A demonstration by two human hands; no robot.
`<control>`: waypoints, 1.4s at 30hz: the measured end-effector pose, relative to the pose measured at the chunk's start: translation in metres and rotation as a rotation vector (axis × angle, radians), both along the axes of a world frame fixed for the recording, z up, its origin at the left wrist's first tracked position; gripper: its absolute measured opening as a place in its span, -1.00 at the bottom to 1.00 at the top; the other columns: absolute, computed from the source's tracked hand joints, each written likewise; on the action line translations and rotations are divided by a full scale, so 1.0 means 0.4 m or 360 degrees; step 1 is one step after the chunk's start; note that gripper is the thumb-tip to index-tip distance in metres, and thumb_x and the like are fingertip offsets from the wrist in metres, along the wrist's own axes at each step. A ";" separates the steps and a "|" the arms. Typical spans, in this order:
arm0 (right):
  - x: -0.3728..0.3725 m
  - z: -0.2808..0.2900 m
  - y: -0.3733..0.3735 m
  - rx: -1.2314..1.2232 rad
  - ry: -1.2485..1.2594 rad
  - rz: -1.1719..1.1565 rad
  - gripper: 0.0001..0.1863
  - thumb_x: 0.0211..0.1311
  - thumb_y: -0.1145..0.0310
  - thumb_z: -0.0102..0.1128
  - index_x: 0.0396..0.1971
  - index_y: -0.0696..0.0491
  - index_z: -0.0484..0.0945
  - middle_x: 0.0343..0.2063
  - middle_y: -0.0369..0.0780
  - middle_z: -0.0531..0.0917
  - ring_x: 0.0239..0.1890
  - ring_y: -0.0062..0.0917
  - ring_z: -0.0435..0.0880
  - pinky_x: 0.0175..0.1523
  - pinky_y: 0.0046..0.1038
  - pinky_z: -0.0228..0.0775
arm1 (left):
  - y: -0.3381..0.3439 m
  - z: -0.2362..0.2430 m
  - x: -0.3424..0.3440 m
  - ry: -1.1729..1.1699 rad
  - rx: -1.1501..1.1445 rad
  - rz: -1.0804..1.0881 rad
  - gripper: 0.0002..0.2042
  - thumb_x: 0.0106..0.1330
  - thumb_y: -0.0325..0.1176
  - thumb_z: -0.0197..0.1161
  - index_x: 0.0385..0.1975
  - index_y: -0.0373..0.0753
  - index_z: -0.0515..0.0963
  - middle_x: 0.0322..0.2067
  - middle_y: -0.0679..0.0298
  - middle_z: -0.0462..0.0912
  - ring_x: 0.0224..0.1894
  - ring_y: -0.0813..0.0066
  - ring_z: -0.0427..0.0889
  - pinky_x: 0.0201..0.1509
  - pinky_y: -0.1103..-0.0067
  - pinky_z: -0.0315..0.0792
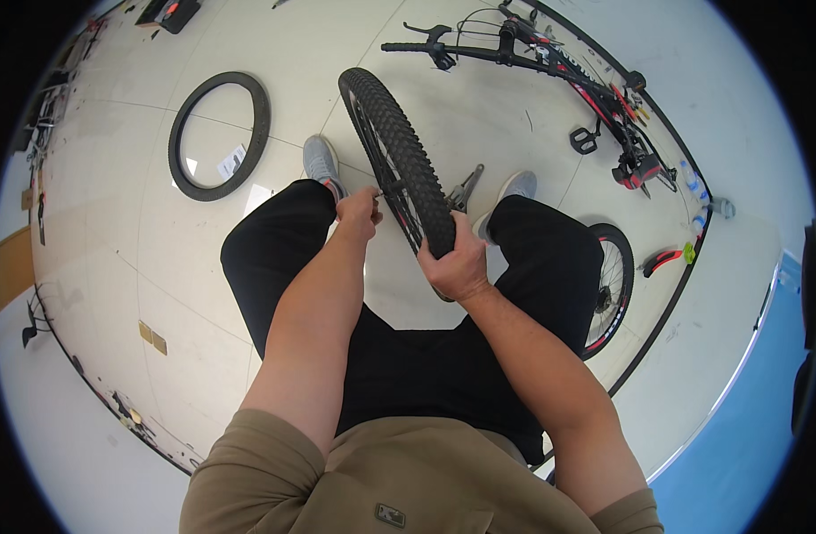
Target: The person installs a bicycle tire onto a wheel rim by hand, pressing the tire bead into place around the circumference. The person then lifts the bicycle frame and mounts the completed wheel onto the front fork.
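Between my knees stands a bicycle wheel (395, 147) with a knobbly black tyre, upright and tilted a little. My right hand (459, 262) grips the tyre at its near end, thumb on one side and fingers around the other. On the wheel's left side, my left hand (361, 212) is closed by the end of the hub; whatever its fingers pinch is too small to make out. A grey metal arm-shaped part (466, 189) shows just right of the wheel, partly hidden behind it.
A loose black tyre (261, 120) lies on the tiled floor at the left. At the upper right rests a bicycle frame with handlebar (506, 55). Another wheel (623, 289) lies beside my right leg, near a red and black piece (662, 261). A dark box (169, 12) sits at the far left.
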State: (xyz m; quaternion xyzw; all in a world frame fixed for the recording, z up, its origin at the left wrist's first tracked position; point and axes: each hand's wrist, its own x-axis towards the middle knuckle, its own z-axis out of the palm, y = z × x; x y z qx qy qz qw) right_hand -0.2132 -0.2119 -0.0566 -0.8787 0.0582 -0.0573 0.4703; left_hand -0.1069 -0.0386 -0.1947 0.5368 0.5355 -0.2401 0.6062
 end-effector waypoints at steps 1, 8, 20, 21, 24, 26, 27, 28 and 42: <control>0.001 0.000 0.000 -0.0007 -0.0004 0.0001 -0.51 -0.01 0.41 0.38 -0.04 0.19 0.47 -0.44 0.04 0.66 -0.40 0.02 0.70 -0.26 -0.12 0.57 | 0.003 0.002 0.000 0.0001 -0.0038 0.0077 -0.88 0.31 -0.46 0.29 -0.43 -0.26 0.49 -0.53 0.29 0.47 -0.54 0.44 0.43 -0.41 0.44 0.45; 0.003 0.000 0.001 -0.0024 0.0022 0.0006 -0.50 -0.01 0.38 0.39 -0.03 0.19 0.47 -0.43 0.04 0.67 -0.39 0.02 0.71 -0.25 -0.11 0.57 | 0.027 -0.016 -0.023 0.0235 -0.0031 0.0379 -0.88 0.38 -0.42 0.10 -0.16 -0.22 0.49 -0.38 0.25 0.52 -0.37 0.39 0.50 -0.21 0.31 0.48; 0.002 -0.001 0.001 -0.0011 0.0027 0.0007 -0.48 -0.01 0.36 0.40 -0.01 0.20 0.48 -0.43 0.02 0.68 -0.38 -0.01 0.72 -0.24 -0.13 0.58 | 0.001 0.027 -0.039 0.0110 -0.0073 0.0242 -0.90 0.42 -0.35 0.16 -0.16 -0.18 0.53 -0.30 0.29 0.55 -0.35 0.38 0.50 -0.17 0.30 0.47; 0.002 0.000 0.000 -0.0010 0.0029 0.0006 -0.48 -0.01 0.36 0.40 -0.01 0.20 0.48 -0.43 0.02 0.68 -0.38 -0.01 0.72 -0.24 -0.13 0.58 | 0.000 0.025 -0.039 0.0083 -0.0080 0.0267 -0.91 0.40 -0.37 0.19 -0.19 -0.19 0.52 -0.32 0.28 0.56 -0.38 0.40 0.50 -0.23 0.33 0.47; 0.003 0.003 0.002 -0.0005 0.0032 0.0010 -0.48 -0.02 0.36 0.41 -0.02 0.19 0.48 -0.43 0.01 0.68 -0.39 -0.02 0.72 -0.24 -0.14 0.59 | 0.006 -0.003 -0.040 0.0000 -0.0105 0.0319 -0.92 0.35 -0.41 0.24 -0.27 -0.23 0.51 -0.39 0.26 0.57 -0.47 0.45 0.50 -0.36 0.39 0.46; 0.003 0.003 0.002 -0.0003 0.0039 0.0013 -0.48 -0.02 0.36 0.41 -0.02 0.19 0.48 -0.43 0.01 0.68 -0.39 -0.02 0.72 -0.25 -0.14 0.59 | 0.011 -0.024 -0.042 -0.0052 -0.0132 0.0313 -0.94 0.34 -0.42 0.24 -0.33 -0.24 0.52 -0.44 0.27 0.57 -0.50 0.46 0.49 -0.39 0.41 0.47; 0.004 0.003 0.003 0.0000 0.0041 0.0014 -0.48 -0.02 0.37 0.41 -0.02 0.19 0.48 -0.43 0.01 0.68 -0.39 -0.02 0.72 -0.25 -0.13 0.59 | 0.016 -0.034 -0.040 -0.0053 -0.0146 0.0318 -0.93 0.34 -0.42 0.24 -0.36 -0.23 0.52 -0.46 0.28 0.56 -0.51 0.46 0.49 -0.40 0.41 0.47; 0.003 0.002 0.002 0.0000 0.0044 0.0013 -0.48 -0.02 0.37 0.40 -0.02 0.19 0.48 -0.43 0.01 0.68 -0.39 -0.02 0.72 -0.25 -0.13 0.59 | 0.017 -0.035 -0.036 -0.0053 -0.0163 0.0321 -0.93 0.34 -0.43 0.24 -0.38 -0.23 0.52 -0.49 0.28 0.55 -0.53 0.46 0.49 -0.41 0.41 0.48; 0.003 0.003 0.004 0.0015 -0.0006 -0.0004 -0.50 -0.02 0.39 0.39 -0.04 0.19 0.48 -0.43 0.00 0.67 -0.40 -0.02 0.71 -0.26 -0.14 0.58 | 0.008 -0.015 -0.014 -0.0124 0.0093 -0.0110 -0.78 0.17 -0.44 0.50 -0.55 -0.22 0.53 -0.57 0.34 0.50 -0.57 0.50 0.47 -0.47 0.47 0.45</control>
